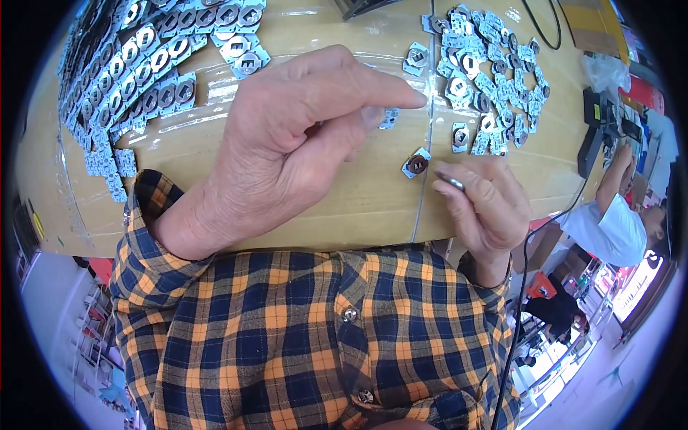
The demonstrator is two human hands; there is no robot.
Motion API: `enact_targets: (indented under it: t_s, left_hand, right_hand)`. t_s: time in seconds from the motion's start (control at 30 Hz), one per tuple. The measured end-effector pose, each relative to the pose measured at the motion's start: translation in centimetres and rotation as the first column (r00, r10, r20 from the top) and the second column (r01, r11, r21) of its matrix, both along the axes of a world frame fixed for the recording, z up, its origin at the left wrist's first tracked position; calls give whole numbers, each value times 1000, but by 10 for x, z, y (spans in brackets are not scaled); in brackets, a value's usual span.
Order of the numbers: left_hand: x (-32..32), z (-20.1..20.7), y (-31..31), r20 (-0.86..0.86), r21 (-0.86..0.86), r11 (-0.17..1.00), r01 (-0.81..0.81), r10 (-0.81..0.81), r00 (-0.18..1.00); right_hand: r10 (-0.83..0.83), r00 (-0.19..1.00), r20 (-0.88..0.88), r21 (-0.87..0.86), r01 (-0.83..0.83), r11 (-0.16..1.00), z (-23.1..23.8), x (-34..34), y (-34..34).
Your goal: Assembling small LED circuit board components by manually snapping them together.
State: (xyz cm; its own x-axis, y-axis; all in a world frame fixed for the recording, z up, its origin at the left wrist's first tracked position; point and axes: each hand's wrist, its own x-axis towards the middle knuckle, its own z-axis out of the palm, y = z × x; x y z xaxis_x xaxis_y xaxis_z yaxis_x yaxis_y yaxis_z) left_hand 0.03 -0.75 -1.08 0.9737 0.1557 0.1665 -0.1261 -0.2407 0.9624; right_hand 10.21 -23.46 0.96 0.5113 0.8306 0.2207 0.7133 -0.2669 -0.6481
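My left hand (294, 129) is over the middle of the table, index finger reaching right, the other fingers curled in and the thumb close beneath. A small blue circuit board (389, 119) shows beside the thumb tip; whether the hand grips it I cannot tell. Lower right, my right hand (491, 201) pinches a small flat disc with a shiny metal edge (451, 180) between thumb and fingers. Just left of those fingertips lies a single blue board with a dark round part (416, 163). Another such board (460, 136) rests above the right hand.
Rows of overlapping circuit boards (143, 72) cover the table's left side. A loose heap of boards (494, 79) spreads at the far right. A black device (592, 115) and a dark cable (525, 279) are at right. Beyond the right edge, a person in a white shirt (609, 229) sits.
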Motion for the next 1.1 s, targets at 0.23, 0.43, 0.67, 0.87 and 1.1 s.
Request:
enact_targets:
  t_s: [0.23,0.43,0.67,0.87,1.1]
  left_hand:
    - [0,2,0,-24,46,999,28,-27,999]
    - [0,3,2,-40,88,996,23,-19,999]
    - [1,-8,-6,192,342,940,4,-74,979]
    - [4,-4,-21,161,593,804,43,-171,972]
    - [8,-8,-33,240,815,573,-79,-211,948]
  right_hand:
    - [134,939,317,-4,-140,990,-18,4,3]
    - [116,946,302,24,-129,991,-20,12,15]
    - [34,998,49,44,-36,998,-17,13,17]
    - [-71,997,-43,199,79,977,-18,16,14]
    - [-86,992,-90,163,100,982,-11,12,9]
